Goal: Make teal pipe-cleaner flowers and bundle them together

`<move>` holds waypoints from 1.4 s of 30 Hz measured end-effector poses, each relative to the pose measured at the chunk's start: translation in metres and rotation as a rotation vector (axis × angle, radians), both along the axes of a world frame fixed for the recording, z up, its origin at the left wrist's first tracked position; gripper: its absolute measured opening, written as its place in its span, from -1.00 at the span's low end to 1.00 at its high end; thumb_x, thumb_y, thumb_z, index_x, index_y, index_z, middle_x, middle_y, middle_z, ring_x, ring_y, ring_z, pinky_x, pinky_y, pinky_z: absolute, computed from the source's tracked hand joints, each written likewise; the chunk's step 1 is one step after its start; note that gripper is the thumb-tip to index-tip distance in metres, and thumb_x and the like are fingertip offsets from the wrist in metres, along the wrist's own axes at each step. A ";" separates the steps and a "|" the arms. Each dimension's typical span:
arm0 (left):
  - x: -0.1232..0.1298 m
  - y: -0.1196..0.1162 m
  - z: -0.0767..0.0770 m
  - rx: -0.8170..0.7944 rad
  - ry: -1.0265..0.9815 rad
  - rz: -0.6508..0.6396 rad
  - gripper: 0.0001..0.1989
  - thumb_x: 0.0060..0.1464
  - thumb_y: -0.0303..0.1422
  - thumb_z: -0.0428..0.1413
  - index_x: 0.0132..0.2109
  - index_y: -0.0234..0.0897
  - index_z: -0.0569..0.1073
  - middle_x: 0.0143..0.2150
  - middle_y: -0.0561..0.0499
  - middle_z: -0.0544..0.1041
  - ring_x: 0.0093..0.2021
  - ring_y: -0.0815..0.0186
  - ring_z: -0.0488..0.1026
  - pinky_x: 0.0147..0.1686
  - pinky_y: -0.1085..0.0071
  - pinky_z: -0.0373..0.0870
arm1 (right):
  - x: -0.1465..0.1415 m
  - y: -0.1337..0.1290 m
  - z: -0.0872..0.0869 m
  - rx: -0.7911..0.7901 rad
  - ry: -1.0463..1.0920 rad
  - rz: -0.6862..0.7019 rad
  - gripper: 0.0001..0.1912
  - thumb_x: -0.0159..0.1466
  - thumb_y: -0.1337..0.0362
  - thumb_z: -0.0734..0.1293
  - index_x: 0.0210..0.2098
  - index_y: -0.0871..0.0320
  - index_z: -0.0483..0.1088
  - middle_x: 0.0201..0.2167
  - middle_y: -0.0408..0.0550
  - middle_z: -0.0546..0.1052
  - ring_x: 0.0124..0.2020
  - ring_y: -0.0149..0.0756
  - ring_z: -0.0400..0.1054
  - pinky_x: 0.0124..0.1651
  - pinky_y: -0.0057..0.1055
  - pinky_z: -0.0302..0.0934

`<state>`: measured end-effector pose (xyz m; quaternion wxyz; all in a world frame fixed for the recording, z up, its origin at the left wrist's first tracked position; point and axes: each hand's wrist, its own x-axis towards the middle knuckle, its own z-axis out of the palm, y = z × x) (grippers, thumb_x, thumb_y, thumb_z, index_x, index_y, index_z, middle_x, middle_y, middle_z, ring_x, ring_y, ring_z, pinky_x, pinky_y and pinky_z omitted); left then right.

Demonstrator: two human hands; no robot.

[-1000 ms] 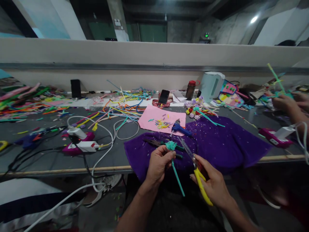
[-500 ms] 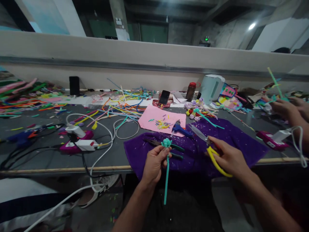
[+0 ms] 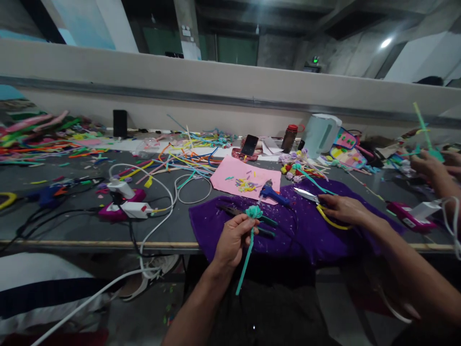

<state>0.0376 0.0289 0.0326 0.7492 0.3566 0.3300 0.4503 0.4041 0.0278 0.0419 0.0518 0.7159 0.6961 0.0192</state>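
Observation:
My left hand [image 3: 236,238] pinches a teal pipe-cleaner flower [image 3: 254,212] just below its bunched head, and its teal stem [image 3: 246,266] hangs down past the table edge. On the purple cloth [image 3: 205,223] lie scissors [image 3: 307,195] with a yellow handle, blades pointing left. My right hand [image 3: 344,210] is over the scissors, its fingers still at the upper handle, which they partly hide. Behind the flower, pliers [image 3: 268,231] with dark green handles rest on the cloth. A blue glue gun [image 3: 275,194] lies between the flower and the scissors.
Cut pieces cover a pink sheet [image 3: 230,172]. Behind it are a phone [image 3: 249,144], a red-capped bottle [image 3: 290,139] and a pale kettle [image 3: 322,136]. White cables and a magenta power strip [image 3: 115,211] sit left. Another person's hand [image 3: 430,166] works at far right.
My right hand has brought the scissors down flat onto the purple cloth and moved slightly right. My left hand still holds the flower, whose stem now slants to the lower left.

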 end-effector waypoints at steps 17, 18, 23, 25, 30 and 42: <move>0.016 -0.001 -0.002 -0.098 -0.126 0.078 -0.75 -0.27 -0.34 0.29 -0.36 -0.35 0.53 -0.49 0.08 0.44 -0.64 0.61 0.22 -0.73 0.68 0.05 | -0.228 -0.034 -0.005 0.272 1.413 0.227 -0.85 0.15 0.21 0.30 -0.35 0.17 0.32 -0.53 -0.19 0.40 -0.54 -0.43 0.28 -0.47 -0.51 0.19; 0.015 0.000 -0.003 -0.064 -0.113 0.095 -0.76 -0.27 -0.34 0.29 -0.36 -0.36 0.53 -0.50 0.09 0.42 -0.64 0.62 0.20 -0.73 0.68 0.03 | -0.232 -0.030 -0.008 0.253 1.454 0.217 -0.85 0.16 0.21 0.29 -0.38 0.18 0.32 -0.56 -0.20 0.38 -0.58 -0.46 0.25 -0.52 -0.53 0.16; 0.012 0.002 -0.012 -0.051 -0.118 0.019 -0.67 -0.20 -0.31 0.25 -0.22 -0.35 0.52 -0.60 0.14 0.31 -0.66 0.61 0.14 -0.74 0.66 -0.01 | -0.229 -0.028 -0.009 0.167 1.561 0.147 -0.81 0.16 0.20 0.27 -0.49 0.21 0.33 -0.64 -0.23 0.31 -0.67 -0.55 0.09 -0.64 -0.59 -0.02; 0.010 0.003 -0.015 -0.076 -0.158 -0.049 -0.65 -0.20 -0.33 0.25 -0.19 -0.36 0.51 -0.60 0.14 0.31 -0.65 0.60 0.16 -0.73 0.66 0.01 | -0.225 -0.031 -0.007 0.107 1.614 0.104 -0.78 0.16 0.21 0.27 -0.54 0.21 0.30 -0.69 -0.26 0.26 -0.70 -0.57 0.01 -0.66 -0.59 -0.10; 0.006 0.005 -0.017 -0.111 -0.229 -0.129 -0.68 -0.22 -0.39 0.26 -0.23 -0.38 0.49 -0.59 0.15 0.29 -0.66 0.61 0.14 -0.74 0.67 0.02 | -0.221 -0.032 -0.009 -0.044 1.759 0.054 -0.82 0.13 0.28 0.28 -0.56 0.21 0.27 -0.72 -0.27 0.24 -0.72 -0.58 -0.04 -0.65 -0.57 -0.18; 0.008 0.001 -0.019 -0.059 -0.101 -0.090 -0.77 -0.21 -0.35 0.26 -0.40 -0.37 0.40 -0.64 0.18 0.23 -0.70 0.64 0.07 -0.75 0.69 -0.10 | -0.223 -0.035 -0.015 -0.195 1.790 0.093 -0.82 0.13 0.21 0.28 -0.49 0.20 0.31 -0.68 -0.24 0.31 -0.71 -0.54 0.08 -0.67 -0.59 -0.01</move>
